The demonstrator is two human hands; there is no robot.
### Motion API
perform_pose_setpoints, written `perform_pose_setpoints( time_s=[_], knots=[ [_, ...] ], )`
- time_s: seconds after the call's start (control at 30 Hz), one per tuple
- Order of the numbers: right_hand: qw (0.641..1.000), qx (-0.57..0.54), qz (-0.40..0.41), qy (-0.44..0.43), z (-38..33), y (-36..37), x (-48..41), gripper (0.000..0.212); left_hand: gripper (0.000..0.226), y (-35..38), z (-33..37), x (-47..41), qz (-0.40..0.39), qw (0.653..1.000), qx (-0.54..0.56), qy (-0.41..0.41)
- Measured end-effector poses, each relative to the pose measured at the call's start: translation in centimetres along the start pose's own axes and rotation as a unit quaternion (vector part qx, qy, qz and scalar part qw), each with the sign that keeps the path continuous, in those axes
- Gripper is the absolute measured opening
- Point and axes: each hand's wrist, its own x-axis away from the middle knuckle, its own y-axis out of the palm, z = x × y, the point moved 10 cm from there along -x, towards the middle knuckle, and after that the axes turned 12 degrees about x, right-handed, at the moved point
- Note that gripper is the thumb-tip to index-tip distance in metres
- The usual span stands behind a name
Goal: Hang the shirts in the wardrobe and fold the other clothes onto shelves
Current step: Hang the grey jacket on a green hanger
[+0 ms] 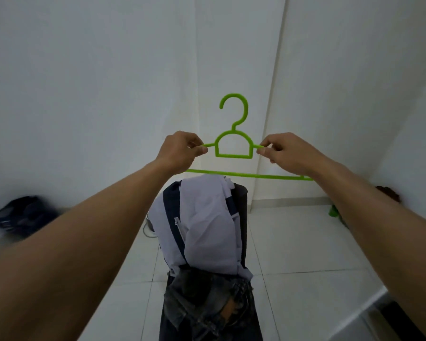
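Person's left hand [180,151] pinches one shoulder bar of the green hanger [234,148] btw thumb & forefinger, right hand [285,153] pinches the opposite bar — hook up, held between them. Thin plastic, prob. light & slightly flexy; a grip near the neck suits. Below both hands: white top [202,225] w/ navy stripes — soft, floppy.

Honestly can't make out a single word, label, brand or number anywhere, not on the green hanger [233,156] at 12 o'clock or the clothes [207,230] at 6.
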Motion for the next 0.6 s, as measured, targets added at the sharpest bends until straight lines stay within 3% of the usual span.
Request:
perform_pose_setpoints(
  time_s=[0.37,0.5,0.6],
  knots=[
    [0.996,0.020,0.036,0.077,4.7,5.5,-5.3,0.015,0.010,3.6,-9.6,-7.0,0.041,0.998,0.021,-0.032],
    [0.993,0.026,0.086,0.071,7.4,5.2,-7.4,0.015,0.039,5.2,-12.3,-9.5,0.092,0.994,0.035,-0.054],
    [0.991,0.026,0.113,0.067,9.2,5.3,-9.0,0.012,0.061,7.4,-15.3,-10.6,0.134,0.976,0.107,-0.135]
  ],
)
